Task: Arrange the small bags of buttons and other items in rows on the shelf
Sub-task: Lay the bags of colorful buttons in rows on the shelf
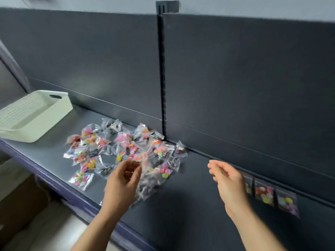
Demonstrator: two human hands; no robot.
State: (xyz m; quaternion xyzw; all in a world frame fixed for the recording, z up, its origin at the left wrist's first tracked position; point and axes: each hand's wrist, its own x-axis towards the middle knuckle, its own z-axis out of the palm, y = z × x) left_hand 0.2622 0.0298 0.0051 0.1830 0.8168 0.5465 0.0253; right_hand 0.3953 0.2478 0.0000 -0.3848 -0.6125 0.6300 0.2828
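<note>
A loose pile of small clear bags [123, 151] with coloured buttons lies on the dark grey shelf [181, 205]. My left hand [123, 180] is at the pile's near edge, thumb and fingers pinched on the corner of a clear bag [146, 182] that hangs blurred below them. My right hand [228, 182] hovers to the right of the pile, fingers apart and holding nothing. Behind it, three bags stand in a row [272, 194] along the shelf's back wall, the leftmost partly hidden by that hand.
A cream perforated basket [54, 113] sits at the shelf's left end. A slotted black upright [161, 78] splits the dark back panel. The shelf's purple front edge [54, 182] runs diagonally, with floor below at left.
</note>
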